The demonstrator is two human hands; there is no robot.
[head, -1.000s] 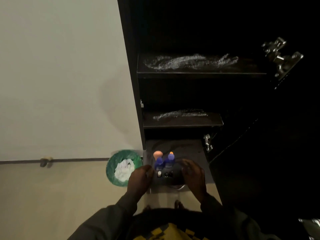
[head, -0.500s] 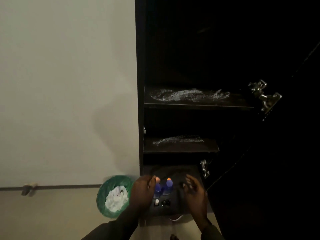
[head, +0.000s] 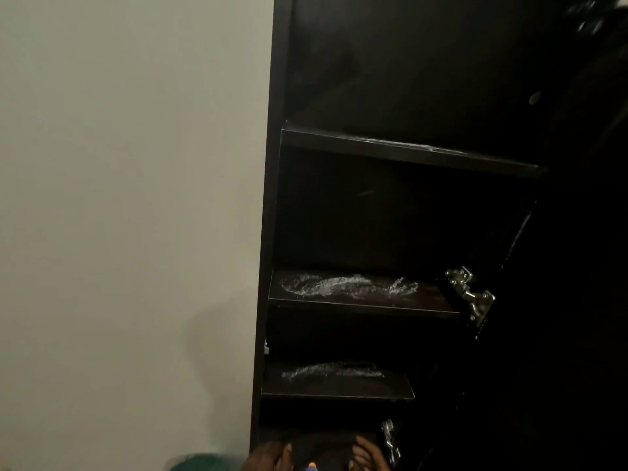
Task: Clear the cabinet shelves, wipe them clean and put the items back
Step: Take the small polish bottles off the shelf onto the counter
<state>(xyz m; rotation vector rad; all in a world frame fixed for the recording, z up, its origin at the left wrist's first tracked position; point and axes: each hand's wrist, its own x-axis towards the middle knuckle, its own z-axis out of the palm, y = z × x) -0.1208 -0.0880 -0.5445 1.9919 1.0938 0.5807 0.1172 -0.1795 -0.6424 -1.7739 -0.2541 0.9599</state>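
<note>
The step in hand looks to be lifting a group of small items off the bottom of the cabinet [head: 272,232] to set them back on a shelf. To do it well, I would keep whatever carries them level, raise it slowly past the lip of the lower shelf [head: 336,390], and watch the door hinge [head: 470,294] on the right side, which sticks out into the path. Both the lower shelf and the middle shelf [head: 360,305] show whitish wet streaks (probably cleaner not yet wiped dry), so finishing the wipe first seems wise.

Only the tops of the hands show at the bottom edge. The left hand [head: 268,458] and right hand [head: 368,457] sit apart with fingers [head: 362,447] fairly extended, and a blue bottle with an orange cap [head: 311,466] peeks up between them. Whether either hand grips anything I cannot tell. A green bin [head: 204,463] sits just left of the cabinet.
</note>
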